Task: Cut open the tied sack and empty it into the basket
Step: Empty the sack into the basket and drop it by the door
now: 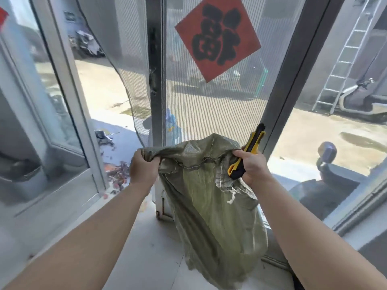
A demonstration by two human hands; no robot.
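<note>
A limp green woven sack [211, 216] hangs in front of me, held up by its top edge. My left hand [143, 167] grips the sack's left top corner. My right hand [254, 165] pinches the right top corner and also holds a yellow and black utility knife [247, 152], which points up and away. A frayed white string [232, 196] dangles from the sack below my right hand. The sack looks flat. No basket is in view.
Glass doors with metal frames [156, 91] and a mesh screen stand right ahead, with a red paper square [217, 36] on the glass. The floor is pale tile [146, 248]. Scraps litter the ground outside [118, 174]. Scooters and a ladder [343, 59] stand outside at right.
</note>
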